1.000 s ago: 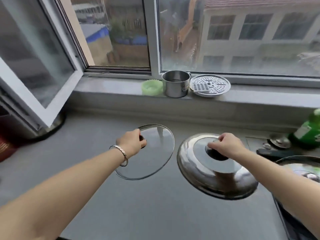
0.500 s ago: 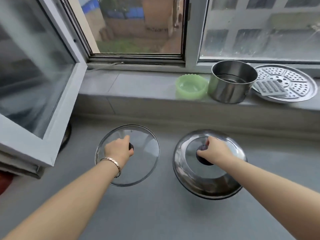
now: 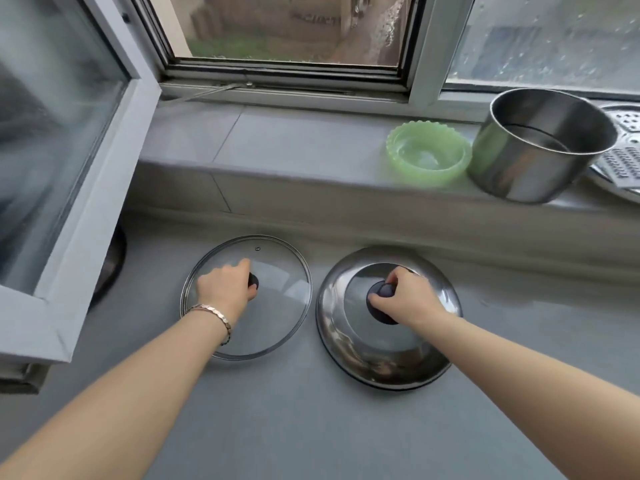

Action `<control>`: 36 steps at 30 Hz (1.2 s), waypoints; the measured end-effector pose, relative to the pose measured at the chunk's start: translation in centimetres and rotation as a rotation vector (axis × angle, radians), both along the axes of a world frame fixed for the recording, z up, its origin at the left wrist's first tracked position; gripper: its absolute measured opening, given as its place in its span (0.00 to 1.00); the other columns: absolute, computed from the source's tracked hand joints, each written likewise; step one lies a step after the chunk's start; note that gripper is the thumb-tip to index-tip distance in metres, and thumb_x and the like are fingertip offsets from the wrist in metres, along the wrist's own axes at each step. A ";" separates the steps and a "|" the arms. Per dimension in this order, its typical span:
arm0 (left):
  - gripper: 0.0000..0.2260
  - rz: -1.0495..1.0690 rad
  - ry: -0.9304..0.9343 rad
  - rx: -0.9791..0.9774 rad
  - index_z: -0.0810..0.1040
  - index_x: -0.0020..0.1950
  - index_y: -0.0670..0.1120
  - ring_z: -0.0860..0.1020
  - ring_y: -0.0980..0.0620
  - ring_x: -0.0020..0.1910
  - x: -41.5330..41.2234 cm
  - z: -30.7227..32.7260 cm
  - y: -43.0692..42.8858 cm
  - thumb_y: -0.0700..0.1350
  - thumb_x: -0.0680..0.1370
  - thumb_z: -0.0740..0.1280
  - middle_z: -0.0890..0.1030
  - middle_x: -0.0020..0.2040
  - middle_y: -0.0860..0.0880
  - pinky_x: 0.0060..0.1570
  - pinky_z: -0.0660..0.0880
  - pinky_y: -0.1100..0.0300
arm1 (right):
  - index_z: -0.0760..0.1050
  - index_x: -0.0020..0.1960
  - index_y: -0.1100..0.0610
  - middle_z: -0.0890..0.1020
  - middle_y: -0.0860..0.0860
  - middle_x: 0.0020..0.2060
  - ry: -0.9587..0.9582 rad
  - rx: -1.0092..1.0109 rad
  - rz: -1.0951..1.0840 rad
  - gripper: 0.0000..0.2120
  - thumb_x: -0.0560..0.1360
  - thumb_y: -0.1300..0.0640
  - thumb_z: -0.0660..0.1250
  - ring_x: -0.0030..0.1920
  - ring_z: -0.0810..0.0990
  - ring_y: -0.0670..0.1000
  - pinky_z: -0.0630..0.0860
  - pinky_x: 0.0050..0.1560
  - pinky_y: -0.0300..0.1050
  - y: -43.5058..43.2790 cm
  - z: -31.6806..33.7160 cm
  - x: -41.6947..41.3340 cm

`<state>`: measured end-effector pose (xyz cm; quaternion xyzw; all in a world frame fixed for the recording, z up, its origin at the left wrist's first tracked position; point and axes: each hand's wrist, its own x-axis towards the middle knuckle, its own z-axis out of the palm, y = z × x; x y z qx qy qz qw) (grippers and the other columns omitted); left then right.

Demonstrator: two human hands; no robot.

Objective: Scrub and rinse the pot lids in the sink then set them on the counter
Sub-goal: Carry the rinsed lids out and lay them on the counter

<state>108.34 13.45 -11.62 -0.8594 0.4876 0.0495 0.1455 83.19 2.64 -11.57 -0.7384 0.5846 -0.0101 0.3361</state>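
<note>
Reaching forward, the left hand (image 3: 225, 285) curls its fingers (image 3: 252, 292) around the dark knob of the glass lid (image 3: 277, 306), flat on the grey tabletop (image 3: 311, 427) near the open window sash (image 3: 86, 202). Just beside it, apart, the right hand (image 3: 408, 299) pinches the steel lid (image 3: 346, 341) by its knob. Bare tabletop lies nearer the person.

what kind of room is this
Most likely a home kitchen: a grey counter under a window, two pot lids on it, glass lid and steel lid, plus a steel pot and green bowl on the sill.
</note>
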 end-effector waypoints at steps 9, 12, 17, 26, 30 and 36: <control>0.14 0.048 0.050 0.003 0.68 0.63 0.45 0.75 0.43 0.57 -1.4 0.0 0.0 0.51 0.81 0.59 0.76 0.58 0.43 0.46 0.70 0.57 | 0.66 0.67 0.56 0.72 0.55 0.62 0.058 0.033 0.150 0.27 0.71 0.51 0.69 0.60 0.72 0.54 0.66 0.52 0.40 1.0 1.5 -1.3; 0.16 0.072 0.056 0.002 0.68 0.63 0.45 0.74 0.43 0.58 -2.2 1.0 -0.1 0.53 0.80 0.58 0.74 0.58 0.43 0.47 0.71 0.56 | 0.63 0.70 0.55 0.68 0.56 0.64 0.099 0.008 0.199 0.27 0.73 0.54 0.66 0.63 0.71 0.56 0.68 0.58 0.43 1.4 2.7 -1.8; 0.13 -0.086 0.051 0.023 0.69 0.62 0.45 0.72 0.44 0.60 -8.1 4.8 -0.6 0.48 0.81 0.55 0.73 0.60 0.44 0.51 0.70 0.55 | 0.73 0.60 0.55 0.78 0.53 0.54 0.037 0.032 0.102 0.15 0.73 0.55 0.64 0.53 0.76 0.54 0.74 0.54 0.46 2.7 4.9 -5.8; 0.10 -0.286 0.699 0.225 0.78 0.46 0.42 0.75 0.48 0.38 -28.7 9.3 -0.2 0.46 0.77 0.60 0.80 0.43 0.43 0.37 0.69 0.62 | 0.76 0.53 0.58 0.78 0.49 0.34 0.197 0.230 0.034 0.11 0.74 0.56 0.60 0.28 0.75 0.45 0.71 0.31 0.36 6.7 8.6 -23.1; 0.11 -0.389 0.757 0.168 0.79 0.52 0.42 0.79 0.46 0.47 -38.7 10.1 -0.9 0.44 0.76 0.59 0.82 0.50 0.44 0.48 0.75 0.58 | 0.76 0.53 0.54 0.78 0.46 0.33 0.225 0.223 -0.048 0.10 0.74 0.54 0.60 0.28 0.75 0.44 0.71 0.32 0.36 7.8 9.7 -34.1; 0.11 -0.581 0.711 0.189 0.78 0.55 0.46 0.78 0.48 0.52 -53.9 9.5 -2.2 0.46 0.78 0.58 0.81 0.53 0.48 0.48 0.73 0.59 | 0.75 0.48 0.53 0.80 0.49 0.38 0.194 0.161 -0.210 0.05 0.74 0.56 0.62 0.37 0.78 0.49 0.74 0.38 0.38 8.0 10.6 -52.2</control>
